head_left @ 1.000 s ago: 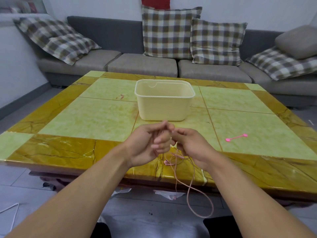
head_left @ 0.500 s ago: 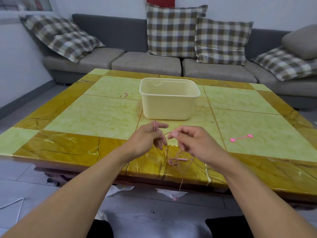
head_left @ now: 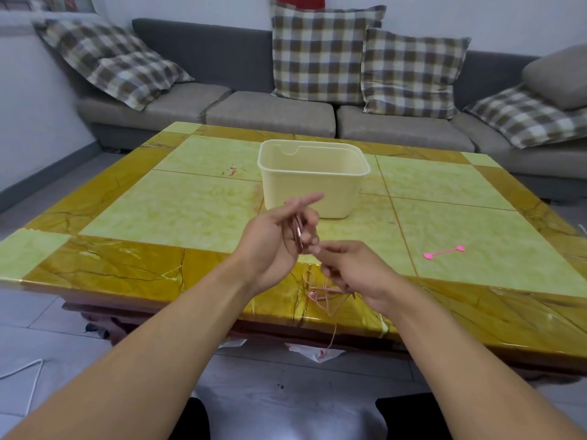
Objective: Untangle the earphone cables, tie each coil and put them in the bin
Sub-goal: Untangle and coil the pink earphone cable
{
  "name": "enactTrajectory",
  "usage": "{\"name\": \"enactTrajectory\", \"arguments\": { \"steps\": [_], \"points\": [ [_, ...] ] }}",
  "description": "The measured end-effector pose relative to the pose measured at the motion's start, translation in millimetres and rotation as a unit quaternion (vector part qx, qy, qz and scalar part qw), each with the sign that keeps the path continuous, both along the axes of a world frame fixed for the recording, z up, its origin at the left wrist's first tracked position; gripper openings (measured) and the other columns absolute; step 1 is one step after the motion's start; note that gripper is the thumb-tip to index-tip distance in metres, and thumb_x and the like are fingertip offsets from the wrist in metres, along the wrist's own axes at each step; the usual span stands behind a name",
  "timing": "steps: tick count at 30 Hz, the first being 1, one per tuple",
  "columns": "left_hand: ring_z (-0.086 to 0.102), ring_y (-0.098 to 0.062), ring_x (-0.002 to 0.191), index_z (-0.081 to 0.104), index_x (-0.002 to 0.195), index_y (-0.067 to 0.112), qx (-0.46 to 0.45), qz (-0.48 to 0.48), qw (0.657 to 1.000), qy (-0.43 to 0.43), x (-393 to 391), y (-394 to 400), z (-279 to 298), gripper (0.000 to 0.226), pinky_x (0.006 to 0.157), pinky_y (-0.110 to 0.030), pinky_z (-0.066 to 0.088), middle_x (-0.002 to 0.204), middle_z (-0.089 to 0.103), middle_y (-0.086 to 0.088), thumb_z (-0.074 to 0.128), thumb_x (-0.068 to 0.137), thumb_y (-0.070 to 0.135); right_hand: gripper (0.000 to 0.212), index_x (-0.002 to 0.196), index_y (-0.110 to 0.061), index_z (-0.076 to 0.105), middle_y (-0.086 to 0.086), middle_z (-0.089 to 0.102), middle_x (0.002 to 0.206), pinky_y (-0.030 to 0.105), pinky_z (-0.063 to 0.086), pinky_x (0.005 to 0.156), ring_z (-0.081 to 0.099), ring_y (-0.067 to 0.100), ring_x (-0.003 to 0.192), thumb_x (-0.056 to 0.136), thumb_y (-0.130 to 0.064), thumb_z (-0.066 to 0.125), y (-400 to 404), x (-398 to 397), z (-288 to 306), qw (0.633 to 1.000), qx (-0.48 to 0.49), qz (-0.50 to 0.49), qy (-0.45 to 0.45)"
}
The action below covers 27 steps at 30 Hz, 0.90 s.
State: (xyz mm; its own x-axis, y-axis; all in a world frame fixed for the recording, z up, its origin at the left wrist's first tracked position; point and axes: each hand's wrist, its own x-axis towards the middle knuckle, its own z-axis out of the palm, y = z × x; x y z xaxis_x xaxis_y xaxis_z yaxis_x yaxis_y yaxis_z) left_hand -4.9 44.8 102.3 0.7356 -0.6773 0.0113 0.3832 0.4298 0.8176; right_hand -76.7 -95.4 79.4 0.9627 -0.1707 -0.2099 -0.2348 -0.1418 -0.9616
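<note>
Head view: left hand [head_left: 279, 236] grips the pink earphone cable [head_left: 298, 231] coil by the worktop's near edge; right hand [head_left: 352, 271] pinches its loose tail, which dangles over that edge; bin [head_left: 313, 179] just beyond

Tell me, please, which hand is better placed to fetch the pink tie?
Probably the right hand: the pink silicone cable tie lies on its side, while the left hand holds the coiled pink earphone cable.

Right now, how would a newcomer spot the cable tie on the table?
Start at the cream bin in the middle of the yellow tiled table. Look right and nearer, to a pale green tile: the pink tie lies alone there, a thin strip with rounded ends.
</note>
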Motion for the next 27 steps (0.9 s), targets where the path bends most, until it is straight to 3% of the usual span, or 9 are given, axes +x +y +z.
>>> {"name": "enactTrajectory", "arguments": {
  "steps": [3, 8, 10, 11, 13, 17, 21, 24, 27],
  "points": [
    [0.065, -0.016, 0.066, 0.040, 0.144, 0.003, 0.022, 0.113, 0.993, -0.022, 10, -1, -10, 0.036, 0.069, -0.027, 0.056, 0.089, 0.077, -0.003, 0.031, 0.110, 0.013, 0.020, 0.112, -0.027, 0.077, -0.003, 0.050, 0.058, 0.021, 0.032, 0.041, 0.040, 0.010, 0.046, 0.103, -0.027, 0.059, 11, -5, 0, 0.996, -0.016, 0.083, 0.032],
    [0.070, -0.014, 0.085, 0.021, 0.154, 0.023, 0.217, 0.218, 0.926, -0.218, 27, 5, -28, 0.046, 0.083, -0.026, 0.050, 0.105, 0.075, -0.001, 0.030, 0.110, 0.011, 0.024, 0.117, -0.024, 0.077, 0.000, 0.051, 0.058, 0.024, 0.024, 0.041, 0.036, 0.009, 0.038, 0.102, -0.031, 0.060, 10, -14, 6, 0.979, -0.027, 0.184, 0.083],
    [0.064, -0.010, 0.073, 0.033, 0.151, 0.017, 0.310, 0.179, 0.891, -0.279, 24, 10, -31, 0.042, 0.074, -0.022, 0.050, 0.092, 0.074, 0.002, 0.035, 0.110, 0.021, 0.022, 0.109, -0.022, 0.079, 0.001, 0.047, 0.057, 0.021, 0.022, 0.042, 0.031, 0.010, 0.040, 0.102, -0.030, 0.059, 6, -16, 14, 0.982, -0.034, 0.180, 0.049],
    [0.061, -0.009, 0.066, 0.048, 0.140, 0.012, 0.353, 0.144, 0.873, -0.303, 22, 12, -31, 0.038, 0.070, -0.024, 0.051, 0.080, 0.073, 0.003, 0.037, 0.109, 0.032, 0.023, 0.104, -0.020, 0.079, 0.001, 0.046, 0.057, 0.020, 0.023, 0.042, 0.030, 0.010, 0.042, 0.102, -0.030, 0.059, 3, -16, 18, 0.986, -0.034, 0.162, 0.022],
    [0.055, -0.008, 0.056, 0.068, 0.113, 0.008, 0.408, 0.077, 0.846, -0.334, 16, 14, -29, 0.059, 0.067, -0.036, 0.049, 0.061, 0.064, 0.001, 0.032, 0.105, 0.054, 0.024, 0.095, -0.017, 0.078, 0.001, 0.046, 0.056, 0.021, 0.023, 0.043, 0.031, 0.011, 0.044, 0.102, -0.029, 0.058, -5, -15, 23, 0.994, -0.031, 0.102, -0.028],
    [0.035, -0.016, 0.047, 0.070, 0.085, 0.007, 0.338, -0.076, 0.900, -0.263, 8, 13, -21, 0.078, 0.057, -0.030, 0.034, 0.049, 0.043, -0.004, 0.019, 0.103, 0.063, 0.026, 0.089, -0.016, 0.074, 0.000, 0.044, 0.056, 0.021, 0.021, 0.042, 0.029, 0.012, 0.044, 0.104, -0.024, 0.054, -21, -10, 22, 0.995, 0.003, -0.037, -0.095],
    [0.017, -0.015, 0.041, 0.056, 0.075, 0.005, 0.171, -0.215, 0.955, -0.108, 3, 9, -11, 0.067, 0.048, -0.028, 0.022, 0.041, 0.030, 0.000, 0.022, 0.104, 0.055, 0.025, 0.086, -0.020, 0.074, -0.002, 0.044, 0.055, 0.020, 0.020, 0.042, 0.026, 0.010, 0.044, 0.103, -0.023, 0.056, -21, -4, 15, 0.990, 0.021, -0.088, -0.108],
    [0.027, -0.012, 0.039, 0.058, 0.082, 0.005, 0.050, -0.189, 0.980, -0.050, -2, 5, -4, 0.051, 0.047, -0.025, 0.030, 0.044, 0.036, -0.001, 0.029, 0.106, 0.039, 0.021, 0.088, -0.024, 0.074, -0.002, 0.045, 0.058, 0.021, 0.018, 0.042, 0.026, 0.008, 0.043, 0.103, -0.027, 0.058, -16, 0, 10, 0.994, 0.044, -0.064, -0.072],
    [0.052, -0.016, 0.052, 0.064, 0.115, -0.002, -0.002, -0.081, 0.997, -0.005, -5, 2, 1, 0.042, 0.057, -0.025, 0.049, 0.063, 0.056, -0.004, 0.033, 0.107, 0.025, 0.020, 0.096, -0.022, 0.073, -0.001, 0.046, 0.060, 0.023, 0.016, 0.043, 0.026, 0.009, 0.045, 0.104, -0.031, 0.056, -9, -2, 6, 0.999, 0.029, -0.008, -0.018]
  ]
}}
